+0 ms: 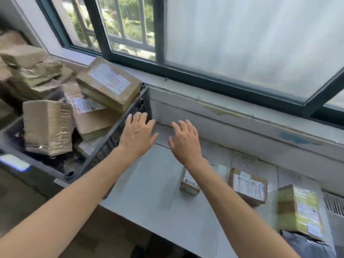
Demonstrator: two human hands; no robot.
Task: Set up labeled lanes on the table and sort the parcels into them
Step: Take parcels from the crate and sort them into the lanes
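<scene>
1. Your left hand [138, 133] is open, fingers straight and spread, palm down over the near right corner of the dark plastic crate [109, 146]. It holds nothing, and whether the fingertips touch the rim cannot be told.
2. Your right hand [185, 140] is open too, fingers spread and empty. It hovers over the grey table [149, 183], just beside the crate and close to your left hand.
3. The crate stands at the left end of the table and is heaped with taped cardboard parcels. A flat labelled parcel [109, 84] lies tilted on top against the far rim, and a tall parcel [48, 127] stands on end at the near left.
4. Three parcels lie apart in a row on the table to your right:
   - a small parcel [189, 185], partly hidden under your right forearm
   - a brown labelled parcel [248, 185]
   - a yellow-taped parcel [299, 211] at the far right
5. Faint lines divide the tabletop behind them, and any lettering there is too blurred to read.
6. A grey poly bag [305, 246] lies at the near right edge, just below the yellow-taped parcel.
</scene>
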